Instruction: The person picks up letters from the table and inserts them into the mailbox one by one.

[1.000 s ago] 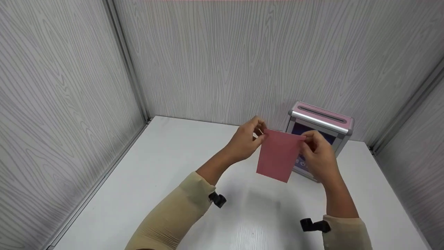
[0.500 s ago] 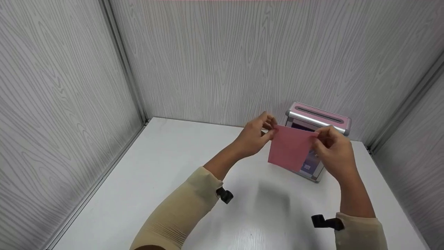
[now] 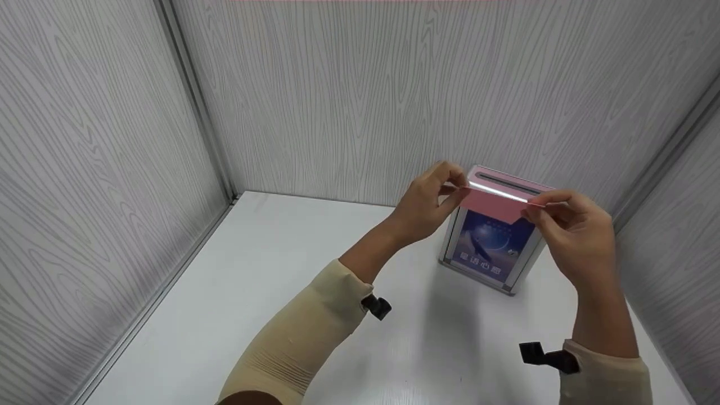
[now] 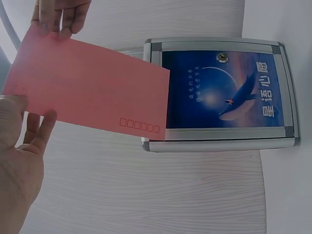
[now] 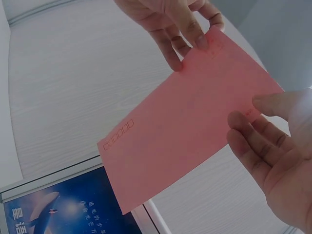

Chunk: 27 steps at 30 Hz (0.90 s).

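A pink envelope (image 3: 495, 206) with a row of small printed squares near one end hangs between both hands. My left hand (image 3: 430, 199) pinches one upper corner between thumb and fingers. At the opposite upper corner my right hand (image 3: 579, 236) pinches it the same way. Behind and partly below the envelope stands a box (image 3: 486, 247) with a metal frame, a blue picture front and a pink top with a long slot (image 3: 506, 183). In the left wrist view the envelope (image 4: 92, 83) overlaps the box's upper edge; whether they touch I cannot tell.
The box stands on a white table (image 3: 270, 270), close to the grey wood-grain back wall (image 3: 337, 101). A similar side wall (image 3: 95, 169) rises at the left, and another at the right. A small lock (image 4: 222, 57) sits on the box's front.
Both hands have moved up and to the right, toward the top of the box. The envelope has tilted, so less of its face shows, and more of the box's front is visible.
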Motion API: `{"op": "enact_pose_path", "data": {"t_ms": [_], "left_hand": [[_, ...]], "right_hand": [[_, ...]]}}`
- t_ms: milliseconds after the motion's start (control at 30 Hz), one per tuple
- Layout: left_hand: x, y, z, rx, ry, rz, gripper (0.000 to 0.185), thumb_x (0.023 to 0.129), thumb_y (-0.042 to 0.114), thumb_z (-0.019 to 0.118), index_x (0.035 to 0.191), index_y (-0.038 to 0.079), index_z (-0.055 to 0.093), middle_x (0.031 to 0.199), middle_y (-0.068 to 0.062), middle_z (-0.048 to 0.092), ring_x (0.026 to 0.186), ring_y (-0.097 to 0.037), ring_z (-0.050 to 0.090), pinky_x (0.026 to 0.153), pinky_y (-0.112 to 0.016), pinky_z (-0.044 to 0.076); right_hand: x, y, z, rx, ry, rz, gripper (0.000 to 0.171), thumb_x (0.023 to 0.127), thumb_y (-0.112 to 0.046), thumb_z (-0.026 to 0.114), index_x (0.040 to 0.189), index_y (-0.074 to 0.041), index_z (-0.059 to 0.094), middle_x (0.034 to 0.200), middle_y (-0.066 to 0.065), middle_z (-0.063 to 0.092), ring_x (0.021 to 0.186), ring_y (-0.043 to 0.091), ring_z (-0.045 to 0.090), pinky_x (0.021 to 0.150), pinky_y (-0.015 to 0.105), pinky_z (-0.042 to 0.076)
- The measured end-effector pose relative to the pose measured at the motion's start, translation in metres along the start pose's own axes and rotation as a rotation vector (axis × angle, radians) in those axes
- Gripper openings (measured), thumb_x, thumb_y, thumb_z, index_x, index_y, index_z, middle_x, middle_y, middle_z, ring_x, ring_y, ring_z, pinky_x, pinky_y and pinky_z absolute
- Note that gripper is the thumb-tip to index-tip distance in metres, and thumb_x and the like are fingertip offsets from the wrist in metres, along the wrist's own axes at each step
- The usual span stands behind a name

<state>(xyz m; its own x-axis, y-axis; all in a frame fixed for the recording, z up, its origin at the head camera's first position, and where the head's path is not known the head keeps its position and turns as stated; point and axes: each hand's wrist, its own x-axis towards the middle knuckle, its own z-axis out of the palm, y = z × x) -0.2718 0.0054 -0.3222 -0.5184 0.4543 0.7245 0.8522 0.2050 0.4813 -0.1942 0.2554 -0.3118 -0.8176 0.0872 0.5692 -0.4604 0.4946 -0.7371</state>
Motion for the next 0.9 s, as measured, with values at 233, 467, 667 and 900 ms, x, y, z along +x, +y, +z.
{"op": "enact_pose_path", "data": {"t_ms": [233, 467, 667, 900], "left_hand": [[0.012, 0.008, -0.002, 0.012, 0.019, 0.057, 0.014, 0.110, 0.009, 0.062, 0.117, 0.000, 0.054, 0.120, -0.016, 0.063, 0.122, -0.026, 0.067, 0.112, -0.017, 0.052], [0.026, 0.003, 0.005, 0.012, 0.036, 0.085, 0.012, 0.109, 0.005, 0.062, 0.116, -0.001, 0.054, 0.119, -0.017, 0.063, 0.123, -0.027, 0.067, 0.112, -0.017, 0.051], [0.030, -0.014, 0.020, 0.032, 0.049, 0.036, 0.013, 0.106, 0.002, 0.065, 0.115, 0.001, 0.055, 0.118, -0.015, 0.063, 0.125, -0.026, 0.067, 0.109, -0.016, 0.052], [0.027, -0.025, 0.030, -0.005, 0.045, -0.027, 0.016, 0.108, 0.002, 0.062, 0.122, 0.002, 0.055, 0.121, -0.015, 0.063, 0.124, -0.025, 0.065, 0.107, -0.016, 0.053]], "right_hand": [[0.008, -0.014, -0.005, 0.074, 0.113, -0.126, 0.013, 0.097, 0.008, 0.073, 0.110, 0.009, 0.074, 0.096, -0.015, 0.075, 0.082, 0.003, 0.071, 0.076, 0.010, 0.056], [0.019, -0.008, -0.010, 0.064, 0.120, -0.199, 0.014, 0.097, 0.010, 0.072, 0.111, 0.009, 0.073, 0.104, -0.014, 0.075, 0.092, 0.004, 0.073, 0.090, 0.010, 0.056], [0.024, 0.012, -0.006, 0.021, 0.087, -0.135, 0.014, 0.100, 0.007, 0.069, 0.113, 0.005, 0.073, 0.106, -0.015, 0.072, 0.096, 0.005, 0.071, 0.087, 0.009, 0.055], [0.024, 0.026, -0.002, -0.036, 0.068, -0.044, 0.014, 0.102, 0.000, 0.070, 0.116, 0.002, 0.074, 0.102, -0.019, 0.071, 0.092, -0.001, 0.070, 0.082, 0.007, 0.053]]}}
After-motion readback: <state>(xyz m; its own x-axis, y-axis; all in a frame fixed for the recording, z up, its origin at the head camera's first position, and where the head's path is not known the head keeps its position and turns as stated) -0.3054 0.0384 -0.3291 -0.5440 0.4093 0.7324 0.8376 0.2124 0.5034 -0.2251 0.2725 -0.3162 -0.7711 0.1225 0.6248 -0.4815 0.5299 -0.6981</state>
